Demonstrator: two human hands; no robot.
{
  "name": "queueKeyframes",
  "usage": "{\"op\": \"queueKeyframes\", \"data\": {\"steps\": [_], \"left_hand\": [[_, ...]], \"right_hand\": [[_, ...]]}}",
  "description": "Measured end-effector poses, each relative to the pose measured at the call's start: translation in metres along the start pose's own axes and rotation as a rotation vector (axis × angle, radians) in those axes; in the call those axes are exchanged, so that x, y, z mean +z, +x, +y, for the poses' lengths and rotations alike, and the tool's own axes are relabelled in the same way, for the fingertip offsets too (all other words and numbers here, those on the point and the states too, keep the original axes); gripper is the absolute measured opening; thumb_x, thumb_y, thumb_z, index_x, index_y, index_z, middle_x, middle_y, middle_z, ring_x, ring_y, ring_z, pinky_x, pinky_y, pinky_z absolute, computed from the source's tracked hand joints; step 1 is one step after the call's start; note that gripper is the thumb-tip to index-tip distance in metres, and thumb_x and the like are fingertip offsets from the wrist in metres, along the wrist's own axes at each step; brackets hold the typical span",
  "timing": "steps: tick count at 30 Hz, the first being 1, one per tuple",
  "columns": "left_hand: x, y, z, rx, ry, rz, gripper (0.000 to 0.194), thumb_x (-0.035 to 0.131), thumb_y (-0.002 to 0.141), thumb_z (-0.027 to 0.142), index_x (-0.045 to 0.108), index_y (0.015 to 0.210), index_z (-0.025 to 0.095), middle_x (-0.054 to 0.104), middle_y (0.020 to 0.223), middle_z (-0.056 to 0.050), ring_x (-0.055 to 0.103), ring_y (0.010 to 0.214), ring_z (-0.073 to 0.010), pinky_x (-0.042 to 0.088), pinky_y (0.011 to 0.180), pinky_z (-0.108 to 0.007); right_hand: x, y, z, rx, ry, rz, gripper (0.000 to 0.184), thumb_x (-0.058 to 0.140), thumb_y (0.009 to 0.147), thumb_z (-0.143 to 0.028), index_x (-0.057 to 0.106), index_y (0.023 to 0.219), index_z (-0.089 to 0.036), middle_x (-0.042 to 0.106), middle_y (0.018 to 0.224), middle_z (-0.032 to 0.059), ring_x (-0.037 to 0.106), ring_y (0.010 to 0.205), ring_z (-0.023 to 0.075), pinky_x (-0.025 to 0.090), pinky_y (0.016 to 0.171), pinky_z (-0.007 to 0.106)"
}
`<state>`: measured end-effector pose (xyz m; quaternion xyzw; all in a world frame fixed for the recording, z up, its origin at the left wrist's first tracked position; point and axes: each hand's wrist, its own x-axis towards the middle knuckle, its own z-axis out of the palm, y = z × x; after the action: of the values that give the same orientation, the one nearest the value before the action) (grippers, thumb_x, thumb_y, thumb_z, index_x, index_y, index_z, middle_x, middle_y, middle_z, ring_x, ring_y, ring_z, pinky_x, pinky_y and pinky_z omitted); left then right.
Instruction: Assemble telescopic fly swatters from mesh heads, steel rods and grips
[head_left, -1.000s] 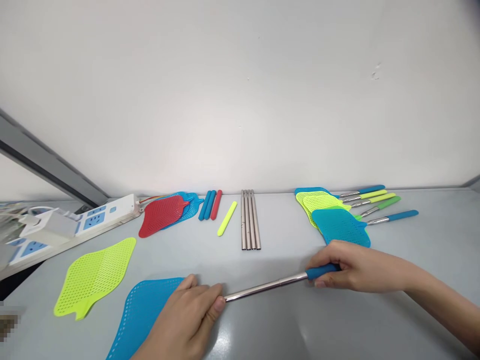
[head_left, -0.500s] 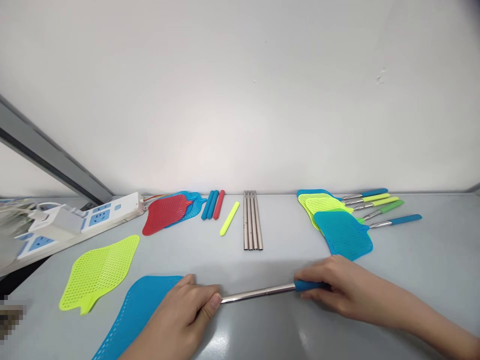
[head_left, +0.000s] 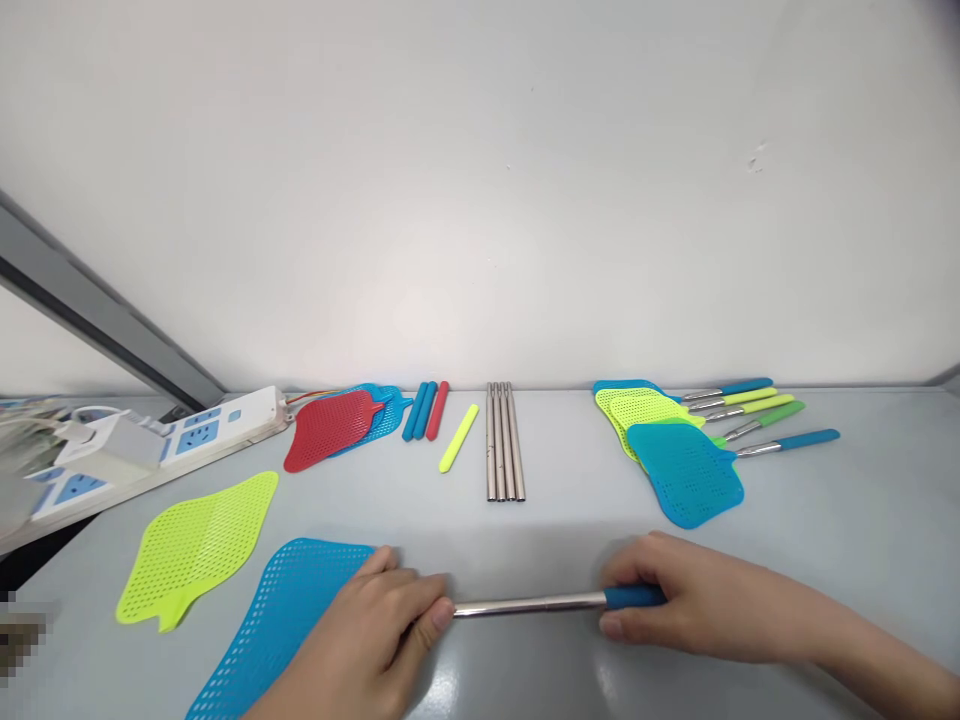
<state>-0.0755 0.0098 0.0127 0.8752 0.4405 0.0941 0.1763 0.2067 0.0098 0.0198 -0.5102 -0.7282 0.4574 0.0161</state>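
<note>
A fly swatter lies across the front of the table, its blue perforated head (head_left: 281,610) at the left and its shiny metal rod (head_left: 529,605) running right into a blue handle (head_left: 632,597). My left hand (head_left: 375,635) is closed around the swatter where head and rod meet, hiding that joint. With thumb and fingers, my right hand (head_left: 675,600) grips the blue handle and covers its far end. Left of my left hand rests a loose yellow-green swatter head (head_left: 199,545).
Several metal rods (head_left: 506,445) stand in a row near the wall. Beside them lie a yellow grip (head_left: 459,438), a red grip (head_left: 437,410) and blue grips (head_left: 420,411). Red (head_left: 330,428) and blue swatter heads overlap behind. Several assembled swatters (head_left: 686,475) are stacked right. A power strip (head_left: 225,428) borders the left.
My right hand has moved slightly down and right with the handle. The rod now lies nearly level instead of rising to the right. The blue head shows a little more of its holes.
</note>
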Motion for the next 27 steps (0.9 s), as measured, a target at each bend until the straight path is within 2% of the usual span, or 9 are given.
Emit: {"op": "queueKeyframes", "data": {"steps": [6, 12, 18, 22, 27], "left_hand": [[0.004, 0.005, 0.005, 0.001, 0.012, -0.137, 0.031, 0.027, 0.088, 0.028, 0.048, 0.067, 0.020, 0.050, 0.059, 0.001, 0.047, 0.056, -0.0137, 0.037, 0.067, -0.031], [0.010, 0.006, 0.002, 0.028, 0.035, -0.143, 0.029, 0.028, 0.088, 0.028, 0.048, 0.069, 0.019, 0.051, 0.062, 0.000, 0.047, 0.058, -0.0151, 0.033, 0.065, -0.031], [0.011, 0.008, 0.000, 0.024, 0.038, -0.117, 0.028, 0.029, 0.088, 0.029, 0.048, 0.070, 0.020, 0.051, 0.062, 0.001, 0.046, 0.058, -0.0151, 0.032, 0.065, -0.031], [0.013, 0.010, -0.002, 0.049, 0.076, -0.059, 0.026, 0.031, 0.088, 0.028, 0.048, 0.070, 0.020, 0.051, 0.062, 0.001, 0.047, 0.058, -0.0149, 0.032, 0.066, -0.031], [0.017, 0.012, -0.006, 0.086, 0.134, 0.011, 0.024, 0.032, 0.088, 0.027, 0.047, 0.071, 0.020, 0.052, 0.062, 0.001, 0.046, 0.058, -0.0152, 0.031, 0.066, -0.031]], "right_hand": [[-0.010, 0.003, 0.002, 0.047, 0.210, -0.242, 0.038, 0.038, 0.082, -0.048, 0.064, 0.083, -0.020, 0.041, 0.058, -0.0032, 0.035, 0.051, 0.0078, 0.027, 0.045, 0.018], [-0.013, 0.008, 0.008, 0.054, 0.317, -0.381, 0.033, 0.039, 0.083, -0.041, 0.059, 0.079, -0.016, 0.042, 0.054, -0.0039, 0.033, 0.044, 0.0055, 0.027, 0.039, 0.015], [-0.013, 0.010, 0.010, -0.002, 0.196, -0.281, 0.033, 0.040, 0.083, -0.041, 0.059, 0.076, -0.015, 0.046, 0.056, -0.0028, 0.039, 0.050, 0.0066, 0.029, 0.044, 0.016], [-0.014, 0.009, 0.010, -0.023, 0.137, -0.201, 0.034, 0.039, 0.083, -0.043, 0.058, 0.075, -0.016, 0.048, 0.059, -0.0023, 0.044, 0.055, 0.0081, 0.032, 0.048, 0.017], [-0.019, 0.008, 0.009, -0.051, 0.060, -0.127, 0.030, 0.038, 0.084, -0.041, 0.055, 0.073, -0.018, 0.047, 0.060, -0.0035, 0.042, 0.054, 0.0076, 0.031, 0.048, 0.018]]}}
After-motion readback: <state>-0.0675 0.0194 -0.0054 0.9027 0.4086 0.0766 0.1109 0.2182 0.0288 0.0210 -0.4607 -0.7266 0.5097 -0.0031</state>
